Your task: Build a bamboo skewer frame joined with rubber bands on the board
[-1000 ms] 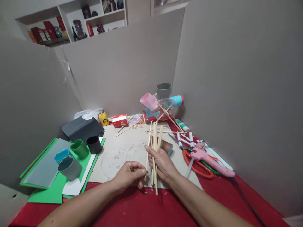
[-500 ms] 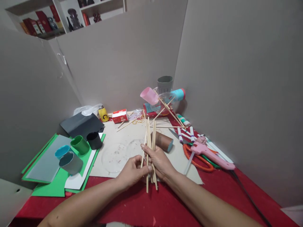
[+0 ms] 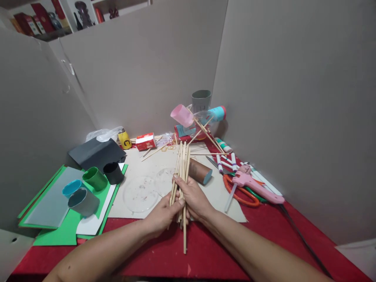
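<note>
Both of my hands close around one bundle of thin wooden sticks [image 3: 184, 164], held roughly upright above the front edge of a pale board [image 3: 117, 207]. My left hand [image 3: 166, 211] grips the sticks low on the left side, its thumb pressed across them. From the right, my right hand [image 3: 194, 197] wraps the bundle a little higher, thumb over the front. One stick hangs lower than the others. Just behind the bundle lies a brown cardboard tube [image 3: 200, 171]. The fingers hide part of the sticks' middle.
On the right lie a pink glue gun [image 3: 258, 186], orange-handled scissors [image 3: 243, 196] and several markers [image 3: 233, 161]. A stick frame with a pink cup [image 3: 182, 115] stands behind. Paper rings, including a green one [image 3: 95, 179], sit on coloured sheets [image 3: 55, 235] at left.
The sticks have come closer together in my hands, and one now reaches further down. More sticks show on the left-hand side. The whole view has shifted slightly.
</note>
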`<state>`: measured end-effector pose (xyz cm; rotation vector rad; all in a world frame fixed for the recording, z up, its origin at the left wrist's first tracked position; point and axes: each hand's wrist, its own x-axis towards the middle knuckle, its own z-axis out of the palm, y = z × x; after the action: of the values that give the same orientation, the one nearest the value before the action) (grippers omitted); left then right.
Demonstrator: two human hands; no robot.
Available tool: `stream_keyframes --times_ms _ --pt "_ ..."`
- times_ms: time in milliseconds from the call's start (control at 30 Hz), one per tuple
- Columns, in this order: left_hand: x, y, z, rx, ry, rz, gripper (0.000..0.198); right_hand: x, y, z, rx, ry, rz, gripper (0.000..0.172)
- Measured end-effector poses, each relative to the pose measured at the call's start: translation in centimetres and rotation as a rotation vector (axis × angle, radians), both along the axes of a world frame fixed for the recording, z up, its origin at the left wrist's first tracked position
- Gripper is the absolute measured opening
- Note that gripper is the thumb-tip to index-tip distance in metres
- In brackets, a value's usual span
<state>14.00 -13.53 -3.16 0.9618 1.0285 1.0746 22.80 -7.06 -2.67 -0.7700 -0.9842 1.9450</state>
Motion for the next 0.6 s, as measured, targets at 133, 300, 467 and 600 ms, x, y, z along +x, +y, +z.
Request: stream_keyframes --times_ms 133,300,467,600 --pt "-0.2 -0.1 0.0 0.023 0.083 0.015 0.045 0.1 0.4 -0.3 0.078 -0.072 -0.028 0.041" --pt "-0.5 -0.2 0.0 -0.071 -0.035 0.132 0.045 0.1 1.3 -0.6 0.187 -0.080 -0.133 0.043" --pt "-1.1 -0.3 -0.3 -0.072 -0.071 0.145 0.046 0.4 1.9 -0.8 0.202 -0.131 -0.124 0.044" --pt "-1.5 -0.3 -0.5 -0.031 -0.118 0.097 0.043 0.5 2.2 -1.1 0.182 -0.136 -0.106 0.038"
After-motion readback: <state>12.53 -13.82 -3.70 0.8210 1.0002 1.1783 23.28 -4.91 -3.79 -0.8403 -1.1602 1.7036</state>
